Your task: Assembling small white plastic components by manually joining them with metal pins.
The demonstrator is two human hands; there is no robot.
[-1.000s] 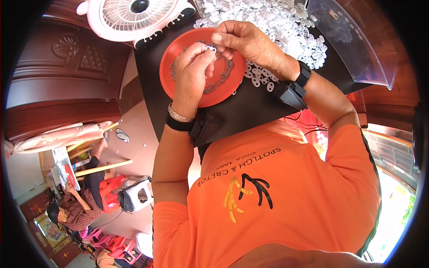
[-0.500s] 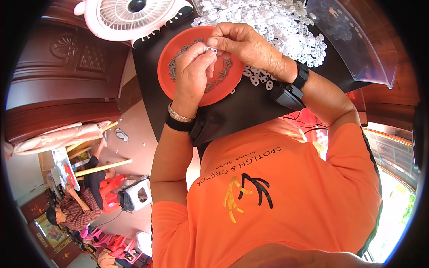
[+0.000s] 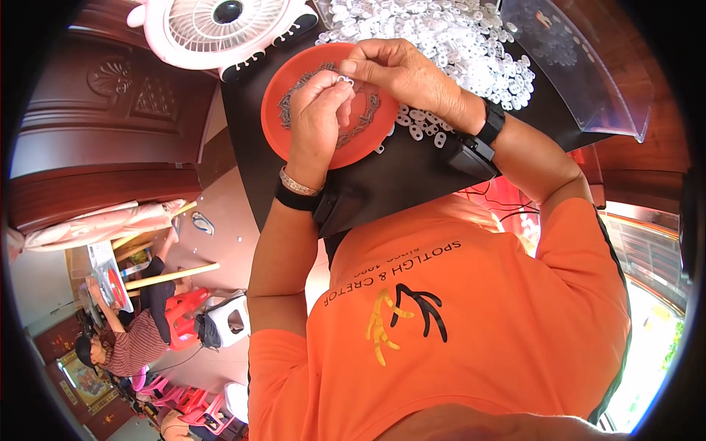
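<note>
Because the small white plastic ring (image 3: 344, 79) pinched between the fingertips of the left hand (image 3: 318, 110) and the right hand (image 3: 401, 73), above the orange dish (image 3: 283, 110) near the desk's (image 3: 250, 162) far edge, looks light, stiff and slippery, a fingertip grip on its rim seems best.

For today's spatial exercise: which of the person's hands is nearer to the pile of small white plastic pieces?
Right. The right hand reaches in along the edge of the white pieces, while the left hand sits over the orange plate, farther from the pile.

Both hands raised together, left hand (image 3: 318, 110) and right hand (image 3: 401, 73) fingertips pinched.
</note>
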